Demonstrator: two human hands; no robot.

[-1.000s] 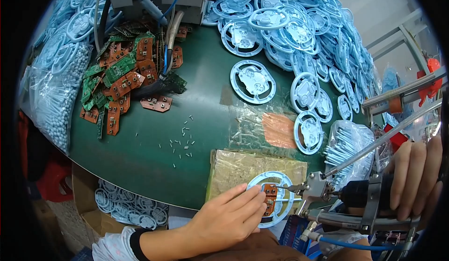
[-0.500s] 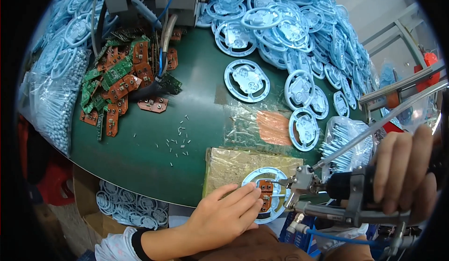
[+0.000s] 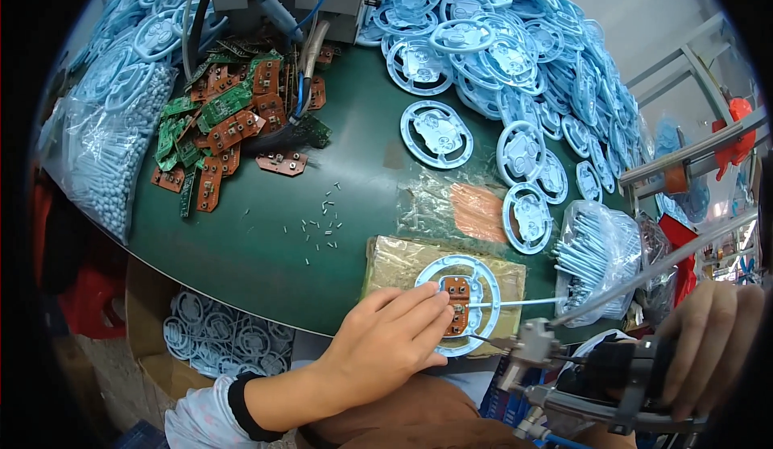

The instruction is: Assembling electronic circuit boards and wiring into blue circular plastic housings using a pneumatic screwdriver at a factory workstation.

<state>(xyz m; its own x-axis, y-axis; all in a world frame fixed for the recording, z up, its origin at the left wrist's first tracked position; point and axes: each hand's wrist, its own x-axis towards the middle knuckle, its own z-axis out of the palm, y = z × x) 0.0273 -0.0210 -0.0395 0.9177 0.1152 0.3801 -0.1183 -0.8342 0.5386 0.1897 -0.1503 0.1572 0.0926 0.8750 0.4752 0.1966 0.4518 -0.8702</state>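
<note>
A light-blue plastic toy steering wheel (image 3: 489,322) lies on a block wrapped in yellowish tape (image 3: 403,257). Set in its middle is a brown circuit board (image 3: 457,294). My left hand (image 3: 394,328) presses down on the board's left side, fingers together, holding board and wheel against the block. A light-blue stick (image 3: 531,302) points rightward from the wheel. In my right hand (image 3: 708,348), fingers wrap around the black body of an air-hosed power screwdriver (image 3: 600,368). Its thin tip reaches the lower edge of the board; exact contact is too small to tell.
Small loose screws (image 3: 326,225) lie scattered on the green table (image 3: 266,272). Circuit boards (image 3: 233,119) are heaped at left, beside a bag of light-blue sticks (image 3: 105,175). Wheels (image 3: 499,46) pile up at the back. Another stick bag (image 3: 600,248) stands right, under a slanting metal rod (image 3: 668,264).
The screwdriver tip has shifted from the board's upper end to its lower edge, and my right hand has come nearer. My left hand stays on the board. The whole view has shifted slightly.
</note>
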